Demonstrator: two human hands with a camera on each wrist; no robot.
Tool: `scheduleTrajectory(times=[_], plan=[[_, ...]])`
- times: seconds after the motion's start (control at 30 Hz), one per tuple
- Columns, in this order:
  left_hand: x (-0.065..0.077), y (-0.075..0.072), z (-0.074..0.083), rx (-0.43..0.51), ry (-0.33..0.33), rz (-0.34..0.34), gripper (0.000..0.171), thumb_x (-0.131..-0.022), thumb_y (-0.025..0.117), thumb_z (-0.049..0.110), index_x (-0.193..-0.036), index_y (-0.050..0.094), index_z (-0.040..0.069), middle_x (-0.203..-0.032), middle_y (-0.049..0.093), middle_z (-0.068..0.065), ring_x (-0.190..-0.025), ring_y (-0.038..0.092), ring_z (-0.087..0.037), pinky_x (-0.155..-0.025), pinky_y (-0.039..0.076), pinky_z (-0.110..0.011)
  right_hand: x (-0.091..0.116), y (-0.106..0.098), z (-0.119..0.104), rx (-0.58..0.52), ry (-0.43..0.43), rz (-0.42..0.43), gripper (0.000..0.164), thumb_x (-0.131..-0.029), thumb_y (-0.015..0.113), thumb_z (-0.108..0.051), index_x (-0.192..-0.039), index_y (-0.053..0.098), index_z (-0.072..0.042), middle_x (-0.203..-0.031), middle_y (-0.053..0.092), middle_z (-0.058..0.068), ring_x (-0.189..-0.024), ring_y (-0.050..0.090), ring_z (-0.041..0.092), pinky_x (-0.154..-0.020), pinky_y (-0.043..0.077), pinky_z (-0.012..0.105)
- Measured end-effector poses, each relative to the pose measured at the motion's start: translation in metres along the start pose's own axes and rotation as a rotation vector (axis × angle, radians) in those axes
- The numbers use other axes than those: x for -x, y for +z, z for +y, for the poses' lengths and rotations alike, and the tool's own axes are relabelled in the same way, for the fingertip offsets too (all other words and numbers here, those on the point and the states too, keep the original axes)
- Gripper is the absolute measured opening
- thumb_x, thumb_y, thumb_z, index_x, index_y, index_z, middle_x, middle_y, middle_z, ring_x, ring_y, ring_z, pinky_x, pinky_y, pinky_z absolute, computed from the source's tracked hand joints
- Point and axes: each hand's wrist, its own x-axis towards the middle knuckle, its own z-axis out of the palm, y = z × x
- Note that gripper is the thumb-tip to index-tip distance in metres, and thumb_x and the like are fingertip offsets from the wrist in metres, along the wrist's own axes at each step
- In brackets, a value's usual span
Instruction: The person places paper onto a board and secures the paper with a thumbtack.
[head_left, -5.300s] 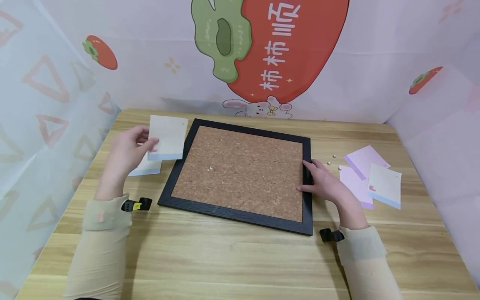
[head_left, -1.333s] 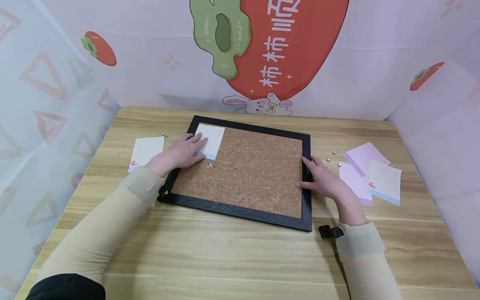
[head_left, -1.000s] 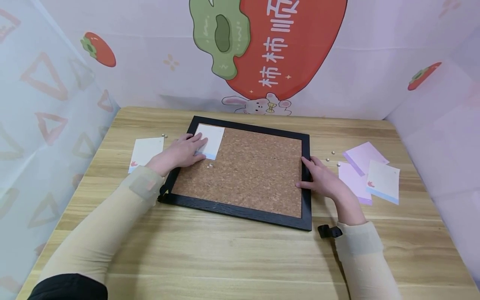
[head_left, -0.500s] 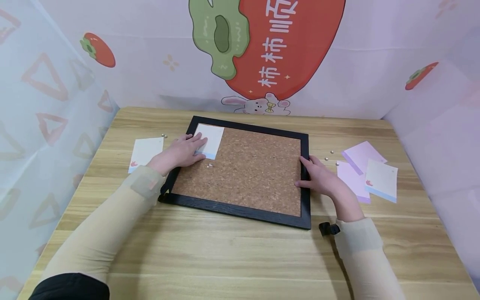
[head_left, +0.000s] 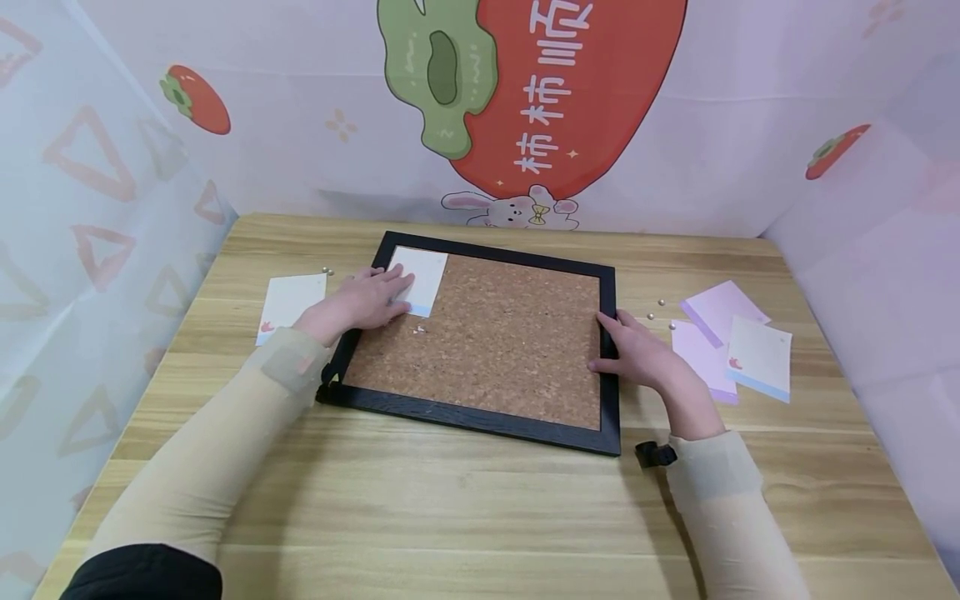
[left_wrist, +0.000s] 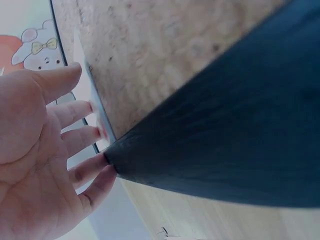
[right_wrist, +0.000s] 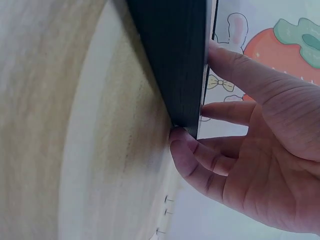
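A black-framed cork board (head_left: 495,350) lies slightly turned on the wooden table. In its upper left corner is a white note sheet (head_left: 425,271) with a blue bottom strip. My left hand (head_left: 363,302) rests on this sheet with fingers spread; in the left wrist view, fingers of the left hand (left_wrist: 40,145) reach the sheet and the frame's edge. With my right hand (head_left: 641,354) I hold the board's right side. The right wrist view shows the right hand's (right_wrist: 255,145) thumb at the frame's upper edge and other fingers curled against its side.
Another white note sheet (head_left: 291,304) lies left of the board, near small thumbtacks (head_left: 327,271). To the right are several thumbtacks (head_left: 651,316), two pink sheets (head_left: 723,308) and a white sheet (head_left: 759,358). A printed cloth (head_left: 300,108) hangs behind the table.
Five seconds ago my left hand held the note sheet up beside the board; now the sheet lies in the board's upper left corner under that hand. My right hand has stayed at the frame.
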Motion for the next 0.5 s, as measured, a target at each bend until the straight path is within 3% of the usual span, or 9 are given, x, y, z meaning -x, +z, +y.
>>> scheduleTrajectory(times=[0.17,0.33,0.5], plan=[[-0.001,-0.002,-0.005,0.029,0.037,0.009,0.058,-0.106,0.045,0.021,-0.158,0.026,0.007,-0.164,0.019,-0.022,-0.149,0.022,-0.049,-0.124,0.015,-0.06,-0.001,0.0,0.002,-0.015,0.009,-0.006,0.087,-0.094,0.07,-0.03,-0.159,0.02,-0.002,-0.161,0.011,0.036,-0.147,0.021,0.054,-0.117,0.026,0.065],[-0.002,0.001,-0.009,0.029,0.05,0.04,0.06,-0.103,0.052,0.019,-0.157,0.029,0.005,-0.163,0.023,-0.024,-0.148,0.026,-0.048,-0.123,0.018,-0.059,-0.001,-0.003,0.007,-0.017,-0.01,-0.004,0.084,-0.095,0.069,-0.031,-0.158,0.024,-0.003,-0.161,0.014,0.036,-0.146,0.025,0.053,-0.116,0.028,0.065],[-0.003,0.002,-0.009,0.049,0.026,0.071,0.061,-0.102,0.054,0.02,-0.156,0.032,0.004,-0.162,0.027,-0.023,-0.145,0.031,-0.049,-0.119,0.026,-0.06,0.0,-0.006,0.013,-0.047,-0.037,0.005,0.081,-0.095,0.068,-0.035,-0.157,0.027,-0.001,-0.158,0.027,0.034,-0.135,0.045,0.047,-0.112,0.036,0.063]])
